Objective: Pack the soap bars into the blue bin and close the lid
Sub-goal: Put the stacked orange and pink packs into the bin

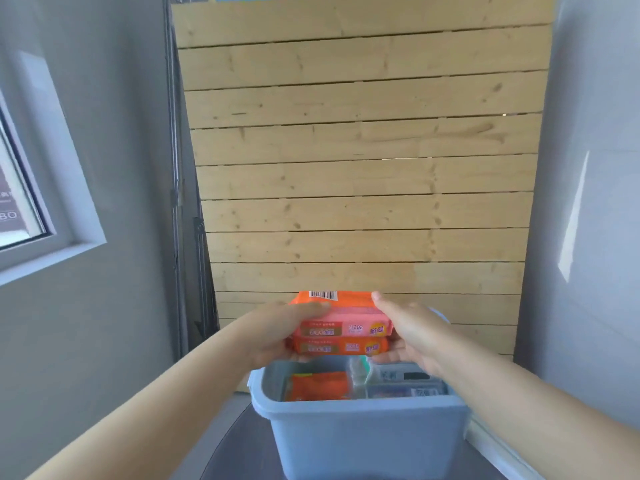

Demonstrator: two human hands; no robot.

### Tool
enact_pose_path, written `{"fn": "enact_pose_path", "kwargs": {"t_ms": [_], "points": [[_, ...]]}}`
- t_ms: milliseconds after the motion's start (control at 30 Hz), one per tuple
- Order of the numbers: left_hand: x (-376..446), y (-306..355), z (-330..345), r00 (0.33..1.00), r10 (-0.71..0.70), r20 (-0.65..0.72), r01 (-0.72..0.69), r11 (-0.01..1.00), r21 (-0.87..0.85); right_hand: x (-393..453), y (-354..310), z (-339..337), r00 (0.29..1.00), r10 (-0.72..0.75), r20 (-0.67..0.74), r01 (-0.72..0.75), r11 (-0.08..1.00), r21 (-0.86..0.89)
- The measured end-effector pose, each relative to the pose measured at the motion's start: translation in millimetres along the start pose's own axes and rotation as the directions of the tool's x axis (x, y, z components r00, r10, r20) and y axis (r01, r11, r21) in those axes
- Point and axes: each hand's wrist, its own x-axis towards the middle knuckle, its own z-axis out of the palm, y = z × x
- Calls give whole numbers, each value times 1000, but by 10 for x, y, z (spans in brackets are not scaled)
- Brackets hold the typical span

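A stack of two wrapped soap bars (pixel 343 327), pink on top and orange below, hangs just above the far side of the open blue bin (pixel 363 434). My left hand (pixel 280 336) grips the stack's left end and my right hand (pixel 407 336) grips its right end. Inside the bin lie an orange soap pack (pixel 320 386) at the left, a green and clear pack (pixel 358 370) in the middle and a white and grey pack (pixel 407 384) at the right. The bin's lid is not visible.
The bin stands on a round dark grey surface (pixel 239 445). A wooden slatted panel (pixel 363 168) rises right behind it. Grey walls close in on both sides, with a window (pixel 20 202) at the left.
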Motion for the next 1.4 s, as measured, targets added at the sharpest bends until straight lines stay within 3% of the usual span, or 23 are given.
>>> {"fn": "enact_pose_path", "kwargs": {"t_ms": [67,167,300,400,567,633,700,767,900,967,1100,1267,1400], "points": [[29,-2,-107,996,47,-69,-30,972,234,77,35,74,998,64,23,-65,996,60],[59,34,-192,983,74,-168,28,843,537,143,84,173,984,162,80,-173,971,166],[87,-26,-160,975,130,-179,33,713,701,183,135,261,968,193,158,-232,929,290],[129,-91,-142,977,169,-130,-12,653,757,211,155,282,975,177,133,-209,934,290],[251,-294,-25,966,253,-44,-39,312,949,301,236,429,988,157,-14,-151,969,194],[318,-338,-20,946,320,-48,7,128,992,328,248,506,986,162,-46,-154,976,154],[383,-369,-56,938,342,-48,47,13,999,340,257,584,984,173,-49,-167,981,97],[429,-388,-94,940,340,-11,8,11,1000,364,269,615,980,194,-36,-193,981,30],[457,-420,-101,936,338,94,-136,103,985,394,275,511,967,242,77,-235,968,-87],[478,-432,-62,935,335,114,-146,71,987,366,271,455,961,258,98,-231,946,-227],[496,-445,34,925,355,133,-103,-102,989,332,244,396,952,286,110,-189,831,-523],[488,-523,49,917,381,119,-94,-82,992,317,212,368,937,331,108,-179,723,-667],[491,-511,86,906,395,153,-140,-62,988,307,204,500,963,268,37,-134,590,-796]]}}
